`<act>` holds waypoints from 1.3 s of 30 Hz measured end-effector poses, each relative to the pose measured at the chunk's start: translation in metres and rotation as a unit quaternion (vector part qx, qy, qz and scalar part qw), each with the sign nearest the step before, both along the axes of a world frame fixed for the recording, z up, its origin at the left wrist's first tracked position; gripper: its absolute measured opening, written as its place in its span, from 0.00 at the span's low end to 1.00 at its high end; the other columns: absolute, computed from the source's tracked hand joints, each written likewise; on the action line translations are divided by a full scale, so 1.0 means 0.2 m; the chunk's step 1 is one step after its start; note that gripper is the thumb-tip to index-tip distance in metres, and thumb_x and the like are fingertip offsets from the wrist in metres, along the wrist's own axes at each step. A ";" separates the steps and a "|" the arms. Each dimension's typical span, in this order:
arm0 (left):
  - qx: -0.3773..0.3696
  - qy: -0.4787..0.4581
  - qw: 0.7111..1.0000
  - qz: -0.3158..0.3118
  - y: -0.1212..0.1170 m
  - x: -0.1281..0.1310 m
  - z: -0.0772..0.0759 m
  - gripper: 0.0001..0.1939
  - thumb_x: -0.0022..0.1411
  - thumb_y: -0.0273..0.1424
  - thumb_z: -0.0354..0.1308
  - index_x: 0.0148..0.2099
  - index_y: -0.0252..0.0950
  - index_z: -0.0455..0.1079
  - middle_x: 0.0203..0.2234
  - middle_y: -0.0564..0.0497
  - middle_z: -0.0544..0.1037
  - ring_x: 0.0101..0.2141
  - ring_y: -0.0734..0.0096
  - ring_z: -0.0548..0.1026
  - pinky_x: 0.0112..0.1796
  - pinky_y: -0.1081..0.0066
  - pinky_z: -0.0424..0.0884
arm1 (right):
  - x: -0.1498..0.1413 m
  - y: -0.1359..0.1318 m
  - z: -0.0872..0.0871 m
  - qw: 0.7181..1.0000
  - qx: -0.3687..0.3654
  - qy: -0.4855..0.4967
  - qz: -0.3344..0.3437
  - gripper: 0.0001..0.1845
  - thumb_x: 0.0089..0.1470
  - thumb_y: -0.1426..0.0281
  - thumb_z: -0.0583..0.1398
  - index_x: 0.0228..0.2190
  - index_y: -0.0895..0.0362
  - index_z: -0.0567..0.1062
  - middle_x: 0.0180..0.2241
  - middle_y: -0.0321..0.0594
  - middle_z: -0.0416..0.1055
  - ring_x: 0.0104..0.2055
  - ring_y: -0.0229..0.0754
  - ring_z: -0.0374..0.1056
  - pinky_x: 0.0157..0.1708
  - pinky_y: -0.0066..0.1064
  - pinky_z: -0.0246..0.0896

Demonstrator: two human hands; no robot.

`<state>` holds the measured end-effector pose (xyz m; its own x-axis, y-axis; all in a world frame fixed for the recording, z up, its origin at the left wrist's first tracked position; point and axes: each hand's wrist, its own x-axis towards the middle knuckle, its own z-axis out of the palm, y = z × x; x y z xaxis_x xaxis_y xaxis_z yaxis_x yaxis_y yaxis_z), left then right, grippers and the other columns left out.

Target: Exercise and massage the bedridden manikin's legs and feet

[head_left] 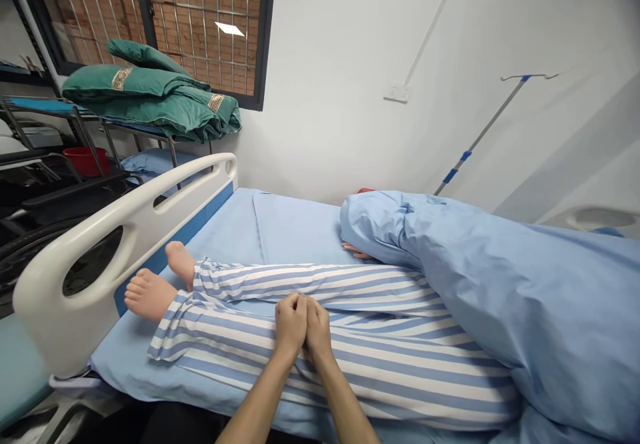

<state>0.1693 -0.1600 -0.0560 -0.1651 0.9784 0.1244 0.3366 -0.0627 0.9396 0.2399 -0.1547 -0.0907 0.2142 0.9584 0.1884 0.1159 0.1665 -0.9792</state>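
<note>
My left hand (291,323) and my right hand (317,325) are side by side, knuckles touching, both curled closed. They are at about knee height of the striped trousers (400,357), over the gap between the two legs. Their curled fingers hide whatever may be inside them. The blue-and-white trousers are on a figure lying on the bed, which looks like a manikin. Its bare feet (150,294) point towards the footboard. A light blue quilt (540,297) is folded back over the upper body, and the fingers of one manikin hand (357,251) show under its edge.
The white footboard (55,284) stands at the left end of the blue bed sheet (300,221). Behind it, green folded bedding (165,94) rests on a rack, with a wheelchair (70,197) in front. An IV pole (480,134) leans in view at the right.
</note>
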 end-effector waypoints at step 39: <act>-0.003 0.252 0.968 -0.020 -0.06 0.22 -0.07 0.15 0.61 0.32 0.43 0.26 0.38 0.67 0.23 0.50 0.76 0.27 0.71 0.70 0.29 0.72 0.52 | 0.32 -0.11 0.16 0.964 0.027 -0.265 -0.015 0.19 0.56 0.60 0.48 0.19 0.56 0.64 0.16 0.33 0.59 0.20 0.35 0.51 0.23 0.28 0.43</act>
<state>0.2127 -0.1726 -0.0696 -0.0463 0.9839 0.1726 0.7489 -0.0801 0.6578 0.3048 -0.1776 -0.0590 0.1022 0.9391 0.3281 0.6025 0.2040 -0.7716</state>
